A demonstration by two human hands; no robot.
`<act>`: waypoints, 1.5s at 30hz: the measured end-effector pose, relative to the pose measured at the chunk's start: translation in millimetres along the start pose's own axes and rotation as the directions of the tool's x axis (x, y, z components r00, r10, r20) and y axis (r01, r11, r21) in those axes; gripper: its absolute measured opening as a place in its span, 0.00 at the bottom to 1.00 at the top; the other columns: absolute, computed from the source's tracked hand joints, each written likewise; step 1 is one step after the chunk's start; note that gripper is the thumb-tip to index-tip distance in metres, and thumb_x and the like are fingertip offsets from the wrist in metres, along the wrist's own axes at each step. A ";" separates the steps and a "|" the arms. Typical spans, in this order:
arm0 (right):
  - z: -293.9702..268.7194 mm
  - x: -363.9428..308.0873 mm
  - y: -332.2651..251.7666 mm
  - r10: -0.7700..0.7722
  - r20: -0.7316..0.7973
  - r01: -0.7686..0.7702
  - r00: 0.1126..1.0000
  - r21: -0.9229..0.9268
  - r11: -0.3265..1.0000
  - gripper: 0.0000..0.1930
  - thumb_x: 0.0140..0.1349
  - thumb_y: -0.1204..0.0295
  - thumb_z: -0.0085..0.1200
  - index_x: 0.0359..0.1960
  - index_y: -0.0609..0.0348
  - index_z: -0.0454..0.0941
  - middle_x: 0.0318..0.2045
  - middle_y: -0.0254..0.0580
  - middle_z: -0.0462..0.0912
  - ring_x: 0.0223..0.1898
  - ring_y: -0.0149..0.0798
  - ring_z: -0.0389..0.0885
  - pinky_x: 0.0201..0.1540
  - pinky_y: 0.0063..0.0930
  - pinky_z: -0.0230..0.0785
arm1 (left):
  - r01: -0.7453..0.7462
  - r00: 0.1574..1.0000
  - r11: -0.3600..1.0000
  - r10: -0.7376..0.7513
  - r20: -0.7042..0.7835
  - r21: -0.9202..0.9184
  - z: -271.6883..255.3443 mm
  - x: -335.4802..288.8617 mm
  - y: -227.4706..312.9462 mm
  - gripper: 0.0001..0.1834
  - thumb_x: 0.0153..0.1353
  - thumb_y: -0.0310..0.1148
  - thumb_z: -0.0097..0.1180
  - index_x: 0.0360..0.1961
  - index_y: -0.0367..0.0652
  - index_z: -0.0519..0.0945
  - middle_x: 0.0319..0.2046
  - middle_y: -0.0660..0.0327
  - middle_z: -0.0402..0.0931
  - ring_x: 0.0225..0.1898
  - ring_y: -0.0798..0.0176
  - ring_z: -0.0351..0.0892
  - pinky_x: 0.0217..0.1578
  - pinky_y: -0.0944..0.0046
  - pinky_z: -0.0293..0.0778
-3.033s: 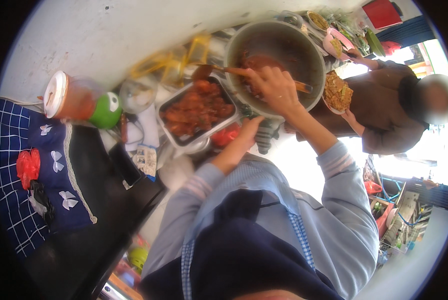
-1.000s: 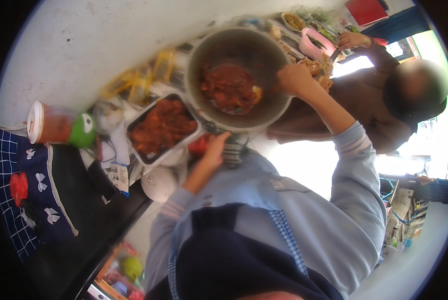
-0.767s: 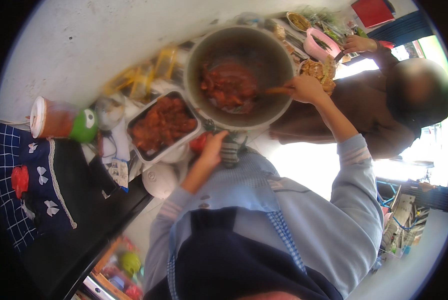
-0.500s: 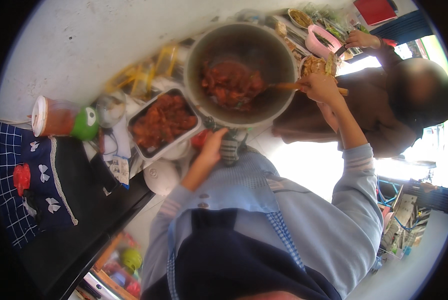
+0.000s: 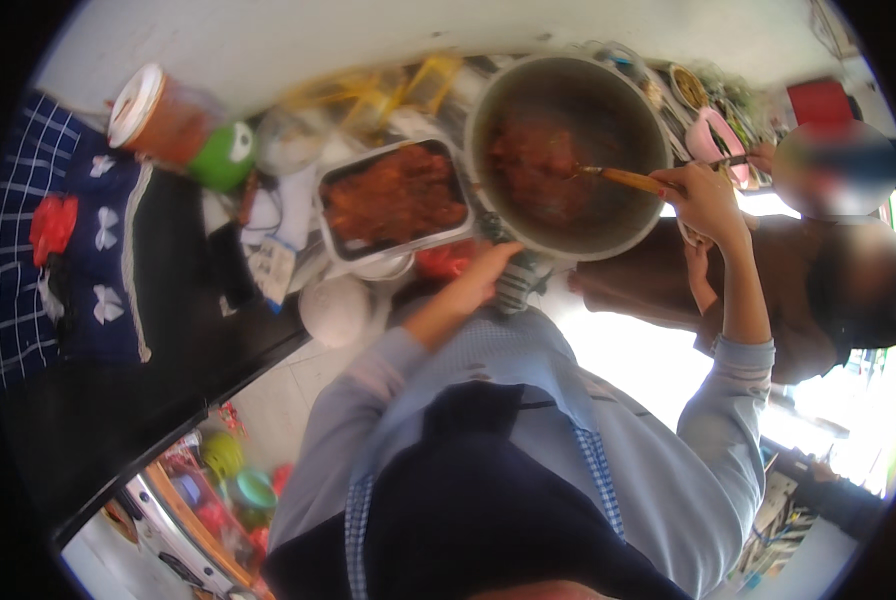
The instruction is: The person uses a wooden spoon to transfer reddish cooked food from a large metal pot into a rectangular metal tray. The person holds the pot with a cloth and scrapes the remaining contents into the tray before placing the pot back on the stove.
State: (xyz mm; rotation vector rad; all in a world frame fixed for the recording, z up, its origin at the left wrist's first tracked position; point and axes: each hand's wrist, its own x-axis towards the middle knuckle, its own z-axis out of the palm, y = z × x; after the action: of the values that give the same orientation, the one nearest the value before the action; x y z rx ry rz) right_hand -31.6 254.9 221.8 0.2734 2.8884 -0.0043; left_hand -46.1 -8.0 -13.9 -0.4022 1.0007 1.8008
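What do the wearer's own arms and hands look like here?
The left hand and right hand are gloveless. The left sleeve and right sleeve are soft grey-blue fabric, stopping short of the wrists, with a paler band near each end.

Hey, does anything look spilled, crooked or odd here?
Nothing stands out. Red food lies inside the tray and the pot, with no spill I can make out. Your right hand grips a wooden handle. Some background is too blurred to judge.

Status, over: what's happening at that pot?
Right hand grips wooden-handled utensil over pot. Left hand at striped cloth. Red food inside. Filled tray left of pot.
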 end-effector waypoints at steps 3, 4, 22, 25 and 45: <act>-2.3 12.8 -34.4 -0.096 0.005 0.095 0.995 0.082 0.992 0.14 0.58 0.69 0.59 0.47 0.49 0.85 0.33 0.45 0.85 0.37 0.46 0.83 0.42 0.40 0.72 | -0.012 0.999 0.999 0.013 0.048 -0.032 3.9 -3.3 7.8 0.14 0.61 0.31 0.58 0.46 0.37 0.77 0.37 0.53 0.81 0.36 0.57 0.84 0.33 0.60 0.82; -1.5 18.3 -46.7 -0.162 -0.028 0.163 0.986 0.057 0.985 0.14 0.58 0.69 0.58 0.46 0.48 0.85 0.32 0.45 0.85 0.36 0.47 0.83 0.41 0.40 0.73 | -0.018 0.999 0.999 0.019 0.049 -0.028 3.3 -4.1 8.7 0.13 0.61 0.31 0.59 0.45 0.37 0.77 0.36 0.54 0.81 0.35 0.57 0.84 0.32 0.60 0.81; -5.2 52.1 -226.6 -0.381 -0.014 0.336 0.925 -0.443 0.831 0.04 0.48 0.67 0.61 0.20 0.51 0.83 0.22 0.40 0.81 0.25 0.41 0.84 0.26 0.33 0.72 | 0.028 0.996 0.996 -0.035 0.080 0.090 -13.2 7.2 18.0 0.12 0.61 0.34 0.59 0.39 0.36 0.77 0.29 0.58 0.80 0.25 0.63 0.81 0.23 0.65 0.75; -12.7 40.3 -223.2 -0.349 -0.110 0.264 0.931 -0.460 0.848 0.03 0.49 0.68 0.61 0.22 0.51 0.83 0.23 0.40 0.81 0.27 0.39 0.84 0.27 0.33 0.73 | 0.033 0.999 0.993 -0.037 0.038 0.111 -12.6 3.8 21.6 0.12 0.61 0.34 0.59 0.40 0.35 0.77 0.29 0.57 0.80 0.27 0.63 0.81 0.24 0.65 0.77; 28.0 33.5 -176.9 -0.260 -0.378 0.096 0.889 -0.401 0.911 0.05 0.52 0.67 0.57 0.26 0.53 0.80 0.25 0.41 0.79 0.27 0.41 0.82 0.26 0.35 0.74 | 0.103 0.977 0.992 -0.113 0.183 0.066 -28.3 26.0 10.2 0.17 0.58 0.32 0.58 0.45 0.30 0.76 0.34 0.51 0.81 0.31 0.54 0.84 0.28 0.55 0.81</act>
State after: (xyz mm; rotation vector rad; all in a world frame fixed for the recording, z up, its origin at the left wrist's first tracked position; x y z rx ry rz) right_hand -89.7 86.6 183.3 -0.0848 3.2421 0.6453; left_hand -71.4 -16.1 -43.5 -0.2429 0.8797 1.6748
